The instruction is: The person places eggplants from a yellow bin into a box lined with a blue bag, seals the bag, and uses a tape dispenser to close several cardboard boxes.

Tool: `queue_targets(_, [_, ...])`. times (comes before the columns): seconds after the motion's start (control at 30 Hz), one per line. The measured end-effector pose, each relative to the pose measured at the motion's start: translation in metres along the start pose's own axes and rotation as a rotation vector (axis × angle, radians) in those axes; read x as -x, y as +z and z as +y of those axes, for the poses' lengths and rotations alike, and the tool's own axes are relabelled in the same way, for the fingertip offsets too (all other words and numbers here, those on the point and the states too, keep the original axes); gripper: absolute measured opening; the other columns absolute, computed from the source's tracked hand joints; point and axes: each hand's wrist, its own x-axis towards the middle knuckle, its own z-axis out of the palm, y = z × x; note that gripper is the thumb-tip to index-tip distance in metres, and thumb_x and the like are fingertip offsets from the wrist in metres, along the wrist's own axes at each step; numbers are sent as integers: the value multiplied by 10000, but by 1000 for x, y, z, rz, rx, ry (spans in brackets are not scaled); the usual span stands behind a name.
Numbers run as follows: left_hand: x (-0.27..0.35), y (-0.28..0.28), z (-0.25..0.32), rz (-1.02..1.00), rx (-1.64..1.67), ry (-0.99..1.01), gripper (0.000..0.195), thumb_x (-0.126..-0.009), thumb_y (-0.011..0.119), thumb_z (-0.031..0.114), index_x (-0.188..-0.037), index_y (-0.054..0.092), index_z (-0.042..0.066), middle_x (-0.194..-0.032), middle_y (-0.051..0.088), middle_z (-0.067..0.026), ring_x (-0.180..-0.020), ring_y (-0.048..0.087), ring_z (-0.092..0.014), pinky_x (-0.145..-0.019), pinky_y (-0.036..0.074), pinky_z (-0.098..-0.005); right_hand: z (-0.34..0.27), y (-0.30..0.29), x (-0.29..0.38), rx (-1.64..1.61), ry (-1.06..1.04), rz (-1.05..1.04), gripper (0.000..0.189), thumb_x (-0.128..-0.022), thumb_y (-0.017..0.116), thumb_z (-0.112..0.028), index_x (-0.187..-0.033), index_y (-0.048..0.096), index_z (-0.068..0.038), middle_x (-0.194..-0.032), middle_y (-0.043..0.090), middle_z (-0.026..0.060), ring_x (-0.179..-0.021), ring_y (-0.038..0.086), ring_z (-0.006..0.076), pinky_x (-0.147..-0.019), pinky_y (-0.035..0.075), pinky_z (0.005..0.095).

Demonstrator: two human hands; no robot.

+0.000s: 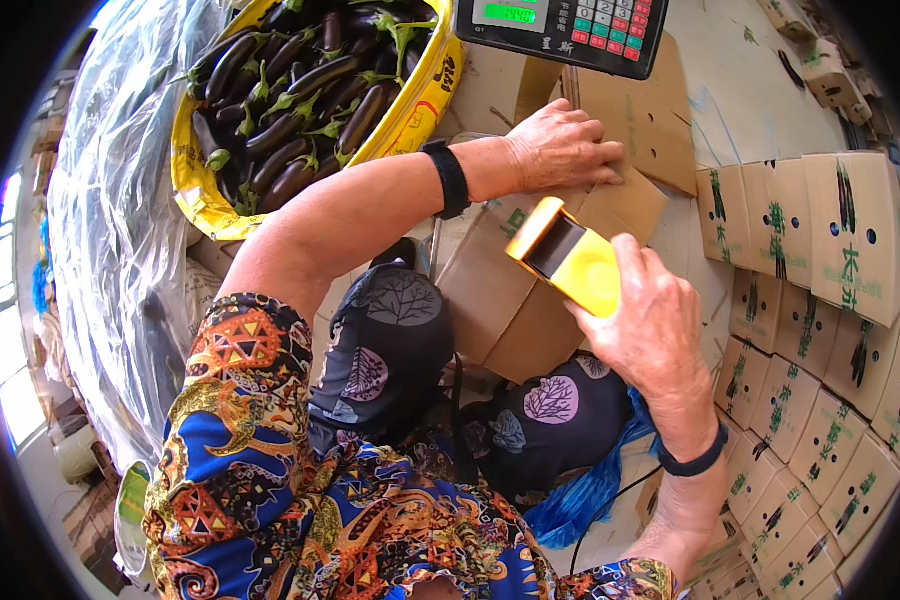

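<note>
A brown cardboard carton (504, 289) lies between my knees with green printing on it. At its far end, my left hand (570, 146) is curled over a carton flap (624, 206), fingertips on the cardboard; part of its grip is hidden. My right hand (649, 326) grasps a yellow hand-held tool, apparently a tape dispenser (570, 259), with a dark gap behind its front edge. It is held above the carton's right side, tilted toward the upper left. Whether it touches the cardboard is not clear.
Upper left stands a yellow-lined container (420, 124) of eggplants (292, 105), beside clear plastic sheeting (127, 225). A digital scale's keypad panel (559, 34) is at the top. Flattened cardboard (645, 112) lies beyond the carton. Stacked printed cartons (802, 397) line the right. Blue plastic (581, 510) lies near my right knee.
</note>
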Motion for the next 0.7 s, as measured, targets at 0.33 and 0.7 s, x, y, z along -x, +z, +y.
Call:
queue_targets(0.33, [1,-4,-5,13,39,-15,301,-856,606,436,-1030,634,192,-784,581,-10,-810,612,-197,-739,446,-353,62,16,55,-45,57,95,530,-654,810,-180,-1064,507,-36,-889,613,156,-781,657,346,-675,559,415])
queue_targets(0.7, [-7,3,-53,86,658,-464,275,-939,506,282,-1065,643,79,-1022,661,-142,-883,635,-384,-745,525,-383,125,125,87,-324,167,132,494,-681,785,-178,-1038,485,-16,-866,584,212,-821,606,433,-694,529,456])
